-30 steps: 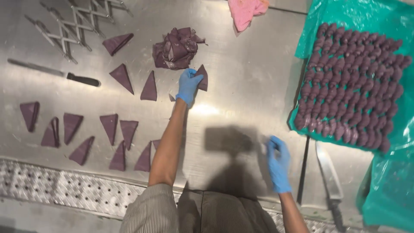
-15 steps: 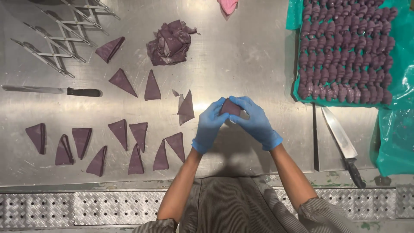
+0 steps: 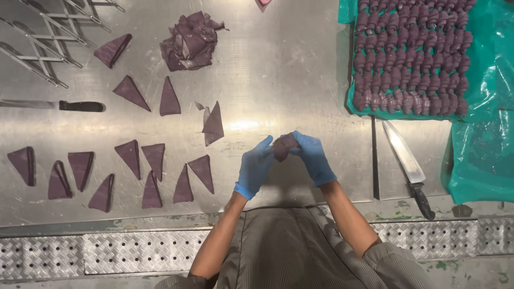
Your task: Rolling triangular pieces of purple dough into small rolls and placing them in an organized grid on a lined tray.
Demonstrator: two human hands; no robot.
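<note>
Both my hands wear blue gloves and meet above the steel table (image 3: 300, 69). My left hand (image 3: 254, 167) and my right hand (image 3: 313, 158) hold one purple dough piece (image 3: 282, 146) between their fingertips, partly rolled up. Several flat purple dough triangles (image 3: 155, 160) lie on the table to the left of my hands. One folded triangle (image 3: 213, 124) lies just beyond my left hand. A crumpled lump of purple dough scraps (image 3: 188, 42) sits at the back.
A tray lined with green plastic (image 3: 484, 139) at the right holds rows of rolled purple dough pieces (image 3: 412, 53). A large knife (image 3: 408, 166) lies right of my right hand. Another knife (image 3: 59, 105) and an expandable metal cutter (image 3: 43, 37) lie at the far left.
A second ago my left hand reached out to a triangle and my right hand rested near the table's edge. Both hands have since come together on the dough piece, which is now more rolled.
</note>
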